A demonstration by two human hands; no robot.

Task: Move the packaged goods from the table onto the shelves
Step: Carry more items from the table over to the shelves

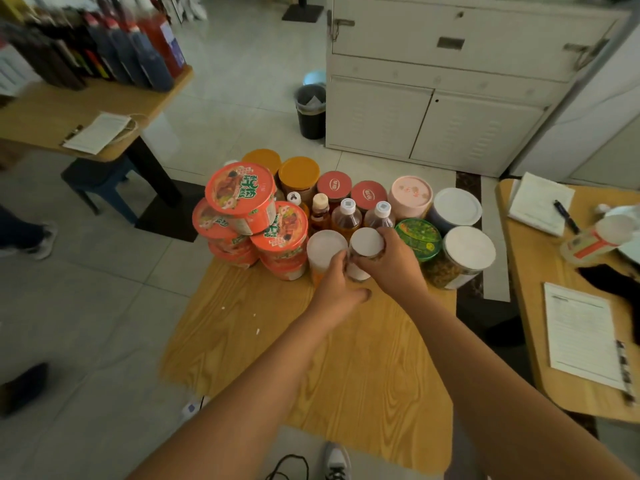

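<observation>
Head view. Item: white-lidded jar (366, 241), centre of frame, front row of goods on the wooden table (346, 358). Right hand (393, 263): fingers wrapped round it. Left hand (337, 284): between it and the neighbouring tall jar (325, 251); grip unclear. Step: pick-up. Next move likely needs a straight lift, clear of the bottles (346, 216) behind.
</observation>
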